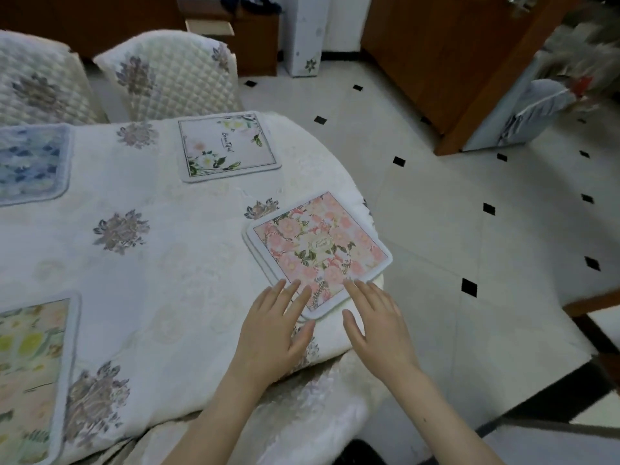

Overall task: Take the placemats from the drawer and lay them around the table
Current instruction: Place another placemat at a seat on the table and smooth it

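1. Bare tablecloth lies open in the middle of the table, between the four placemats.
2. The pink placemat sits at the table's right edge, part of it overhanging.
3. Two quilted chair backs stand close against the far edge.
4. To the right, open tiled floor.

Even, soft indoor light, fairly bright, slightly cool/washed-out; source can't be told. Shadows faint: only a thin soft one under each hand on the cloth. Mild sheen on the floor tiles at right, no hard glare. Wide-angle distortion: straight lines bow toward the frame edges, esp. upper right & lower right. Corners smeared/blurry, worst upper right; mats at left edge soft. Centre reasonably sharp, w/ slight overall softness.
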